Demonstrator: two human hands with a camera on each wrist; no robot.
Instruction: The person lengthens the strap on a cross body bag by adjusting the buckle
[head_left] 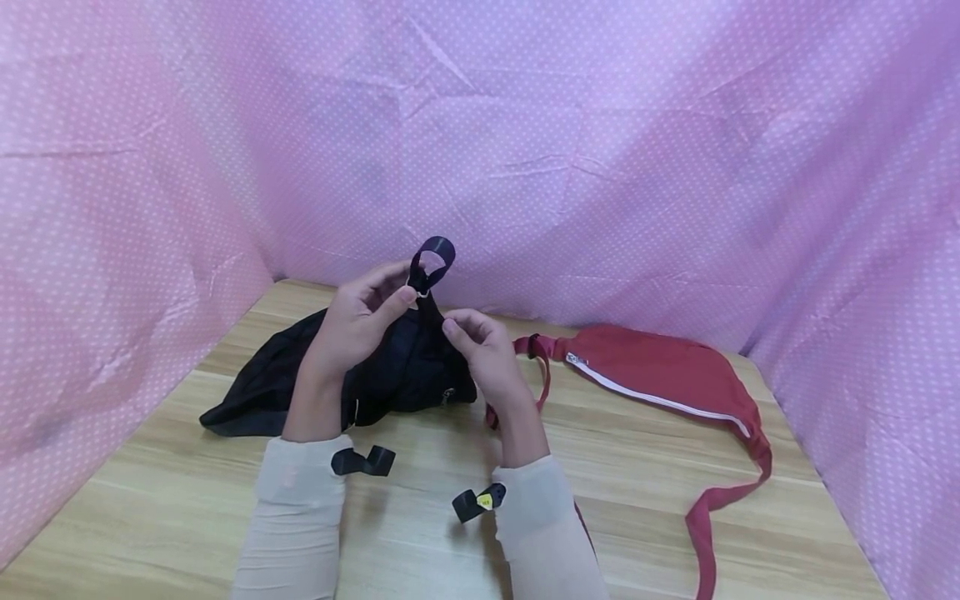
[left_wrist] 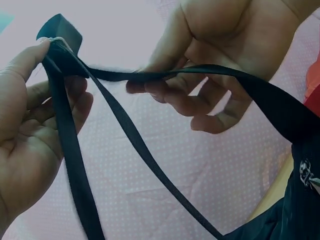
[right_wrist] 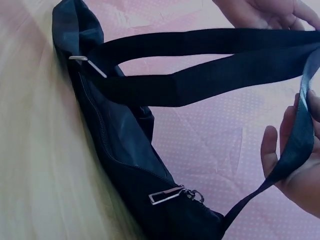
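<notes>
A black fabric bag (head_left: 262,379) lies on the table, its strap (left_wrist: 137,142) raised in front of it. My left hand (head_left: 356,321) pinches the strap at its metal slider (left_wrist: 60,42) between thumb and fingers. Above that grip a short loop of strap (head_left: 442,250) sticks up. To the right and slightly lower, my right hand (head_left: 491,354) pinches the length of strap running from the slider to the bag's end. In the right wrist view, the bag shows a zipper with a metal pull (right_wrist: 167,195) and doubled strap leading from a metal ring (right_wrist: 78,58).
A red waist bag (head_left: 660,367) with a white zipper lies on the right of the wooden table (head_left: 420,517). Its red strap (head_left: 701,525) trails toward the front edge. Pink dotted cloth (head_left: 525,150) hangs behind and at both sides.
</notes>
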